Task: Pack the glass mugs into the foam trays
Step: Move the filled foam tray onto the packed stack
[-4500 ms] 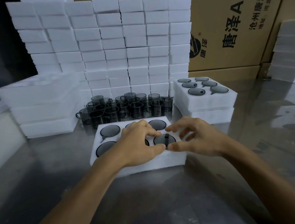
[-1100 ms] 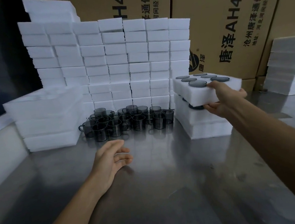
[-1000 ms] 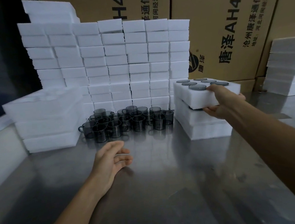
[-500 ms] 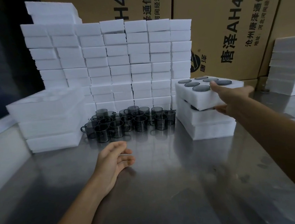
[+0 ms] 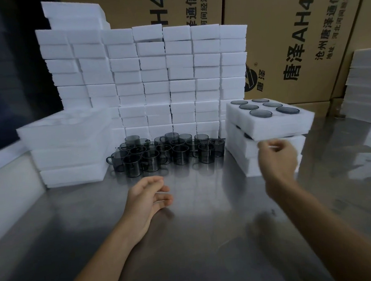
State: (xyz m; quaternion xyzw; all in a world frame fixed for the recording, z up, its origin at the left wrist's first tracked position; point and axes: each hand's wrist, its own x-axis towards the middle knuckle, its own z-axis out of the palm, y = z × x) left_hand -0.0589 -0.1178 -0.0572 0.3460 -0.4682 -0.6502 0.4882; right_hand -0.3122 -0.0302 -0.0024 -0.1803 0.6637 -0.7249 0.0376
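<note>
Several smoky grey glass mugs (image 5: 165, 153) stand clustered on the steel table in front of the foam wall. To their right a filled foam tray (image 5: 267, 120), with several mugs set in its holes, lies on top of a stack of filled trays (image 5: 252, 157). My right hand (image 5: 278, 157) hovers in front of that stack, blurred, fingers loosely curled and holding nothing. My left hand (image 5: 149, 196) rests on the table just before the mugs, fingers relaxed and empty. Empty foam trays (image 5: 66, 136) are stacked at the left.
A tall wall of white foam blocks (image 5: 153, 76) rises behind the mugs. Printed cardboard boxes (image 5: 293, 32) stand at the back right, and another foam stack (image 5: 366, 86) sits at the far right. The steel table (image 5: 199, 239) stretches toward me.
My right hand has let go of the filled tray, now lying on the right stack, and has pulled back toward me. My left hand has stayed put on the table.
</note>
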